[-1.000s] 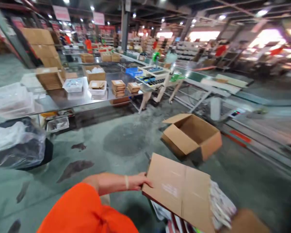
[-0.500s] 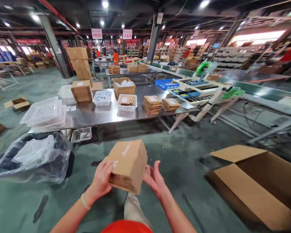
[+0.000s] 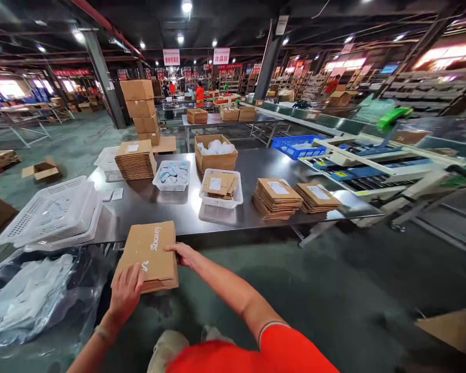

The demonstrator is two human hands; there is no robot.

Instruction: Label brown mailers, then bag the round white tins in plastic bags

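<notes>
A stack of flat brown cardboard mailers [image 3: 155,254] with white printing is held in front of the metal table's near edge. My left hand [image 3: 127,287] grips its near left corner, fingers over the top. My right hand [image 3: 181,254] holds the right side, thumb on top and the other fingers partly hidden behind the edge. On the metal table [image 3: 178,217] beyond stand a white basket with flat cardboard pieces [image 3: 221,189], a white basket of small packets [image 3: 173,175] and an open carton of white bags [image 3: 216,154].
Mailer stacks stand on the table at right [image 3: 277,199] and back left [image 3: 135,160]. Nested white baskets [image 3: 54,212] sit at its left end, above a plastic-lined bin [image 3: 31,300]. A blue crate [image 3: 298,147] and conveyor [image 3: 365,166] are at right.
The table is nearer and the view has shifted. Both hands have carried the mailer stack left, close to the table edge. My right hand, earlier spread at the stack's side, now grips it.
</notes>
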